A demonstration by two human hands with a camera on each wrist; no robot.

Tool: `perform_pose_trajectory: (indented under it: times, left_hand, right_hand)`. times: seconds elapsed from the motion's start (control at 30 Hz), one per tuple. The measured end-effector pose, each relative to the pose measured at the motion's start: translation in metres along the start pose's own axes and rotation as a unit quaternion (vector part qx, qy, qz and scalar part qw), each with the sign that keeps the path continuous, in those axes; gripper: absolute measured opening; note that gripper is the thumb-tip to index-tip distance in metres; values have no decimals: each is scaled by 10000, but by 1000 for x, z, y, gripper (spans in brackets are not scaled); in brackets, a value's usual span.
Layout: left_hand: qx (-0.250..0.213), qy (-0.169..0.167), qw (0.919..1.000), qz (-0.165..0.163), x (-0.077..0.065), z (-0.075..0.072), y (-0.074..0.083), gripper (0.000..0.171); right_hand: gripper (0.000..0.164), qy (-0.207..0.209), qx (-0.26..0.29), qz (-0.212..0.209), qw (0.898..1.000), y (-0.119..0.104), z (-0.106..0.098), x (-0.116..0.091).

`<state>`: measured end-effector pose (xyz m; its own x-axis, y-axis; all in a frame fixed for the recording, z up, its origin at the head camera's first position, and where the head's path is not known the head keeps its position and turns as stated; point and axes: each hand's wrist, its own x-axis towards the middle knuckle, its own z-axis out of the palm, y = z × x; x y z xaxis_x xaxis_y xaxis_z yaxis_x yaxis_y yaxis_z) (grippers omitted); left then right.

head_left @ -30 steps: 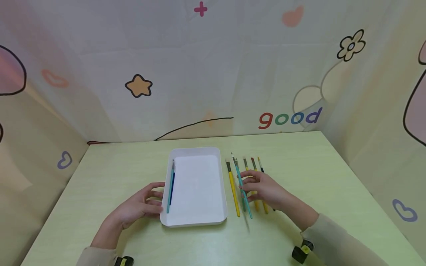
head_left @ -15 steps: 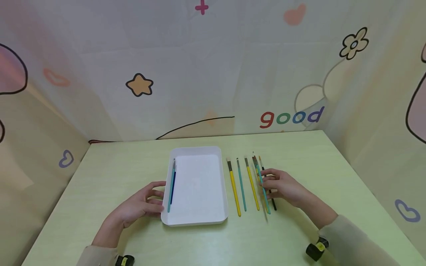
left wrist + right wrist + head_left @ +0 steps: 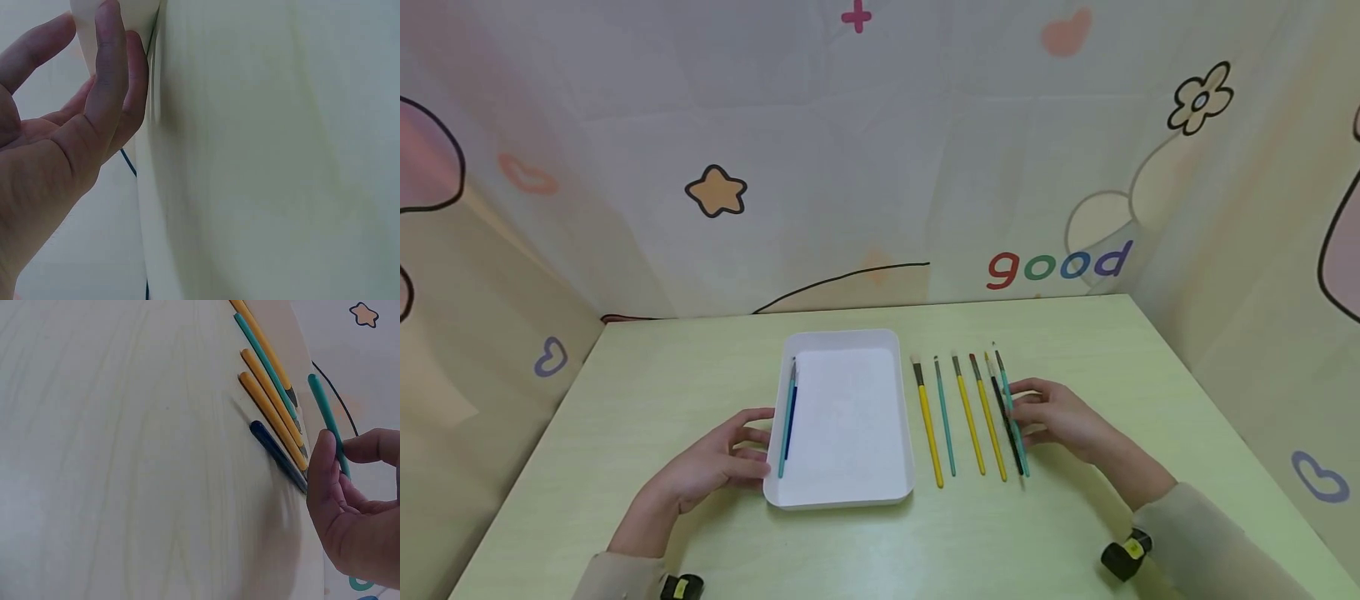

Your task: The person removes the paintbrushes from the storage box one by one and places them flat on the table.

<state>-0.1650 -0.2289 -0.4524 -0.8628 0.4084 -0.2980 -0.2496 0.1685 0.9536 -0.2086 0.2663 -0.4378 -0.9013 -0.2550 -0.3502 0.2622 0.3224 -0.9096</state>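
Observation:
My right hand (image 3: 1063,417) pinches a teal paintbrush (image 3: 1011,412) between thumb and fingers at the right end of a row of brushes. Its bristles point away from me; in the right wrist view the teal handle (image 3: 324,406) stands above the tabletop. Just left of it lies a black paintbrush (image 3: 1004,421), partly overlapped by the held one. My left hand (image 3: 722,458) rests its loosely bent fingers against the left side of a white tray (image 3: 850,425). Inside that tray, along the left wall, lie a teal brush (image 3: 786,437) and a dark blue brush (image 3: 792,421).
Right of the tray, side by side, lie a wide yellow brush (image 3: 929,433), a thin teal brush (image 3: 945,425) and two more yellow brushes, one of them a yellow brush with reddish bristles (image 3: 990,425). A printed curtain (image 3: 850,167) stands behind the pale table (image 3: 820,554).
My right hand has carried the teal paintbrush rightward across the row, from over the left brushes to beside the black one at the end. The left hand and tray have stayed put.

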Motion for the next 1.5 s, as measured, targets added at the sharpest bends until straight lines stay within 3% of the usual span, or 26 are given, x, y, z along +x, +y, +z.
perform_pose_trajectory:
  times: [0.57,0.9,1.23,1.5]
  left_hand:
    - [36,73,9999,-109,0,1,0,80]
    - [7,-12,10000,-42,-1,1,1,82]
    - [14,17,10000,-38,0,1,1,82]
    - [5,31,10000,-63,-1,1,2,82]
  right_hand:
    - [47,590,-803,-91,9950,11,-11,6]
    - [40,1100,-2047,-128,9725,12,-9,9]
    - [36,1166,-2707,-352,9549,10,-5,9]
    - [35,1170,-2900,-374,9491,9,-4,8]
